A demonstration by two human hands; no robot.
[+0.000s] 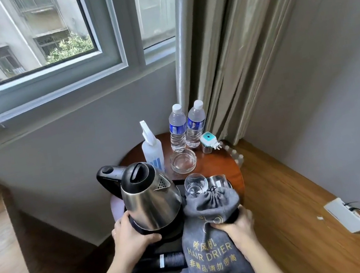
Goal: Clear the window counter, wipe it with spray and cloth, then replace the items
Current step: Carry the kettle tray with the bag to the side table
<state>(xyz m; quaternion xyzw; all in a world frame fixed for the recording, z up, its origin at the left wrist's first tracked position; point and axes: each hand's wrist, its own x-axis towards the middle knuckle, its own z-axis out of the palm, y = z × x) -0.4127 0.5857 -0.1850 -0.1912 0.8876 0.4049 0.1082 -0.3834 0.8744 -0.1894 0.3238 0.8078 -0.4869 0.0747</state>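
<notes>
Both hands grip a dark tray at its sides, loaded with a kettle, glasses and a hair-drier bag.

The left hand (132,236) curls round the left edge of the black tray (158,262), thumb against the kettle base; the right hand (237,227) clutches the grey hair-drier bag (212,240), drawstring shut, at the tray's right side. The steel kettle (150,200) has its lid down. Two empty drinking glasses (195,185) stand behind the bag. Beyond, on the round wooden table (222,167), sit an empty glass ashtray (183,160), a spray bottle (152,149) holding clear liquid, two capped, filled water bottles (177,128) and a small plug-in device (208,142).
</notes>
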